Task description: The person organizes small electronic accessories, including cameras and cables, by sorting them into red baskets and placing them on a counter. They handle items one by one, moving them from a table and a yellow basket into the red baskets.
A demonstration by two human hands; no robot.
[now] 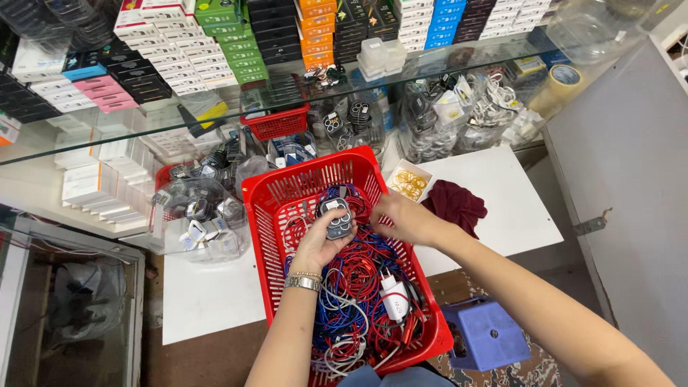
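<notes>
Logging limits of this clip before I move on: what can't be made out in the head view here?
- Right hand: fingertips hidden among the cables; whether they hold anything cannot be told.
- Dark device in the left hand: underside covered by the palm.
- Red basket: floor buried under cables.
- Blue stool: partly behind the right forearm.
- Clear bag: contents too small to identify.

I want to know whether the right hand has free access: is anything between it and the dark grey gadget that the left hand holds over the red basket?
Nothing visible: the right hand sits right beside the gadget in the left hand.
</notes>
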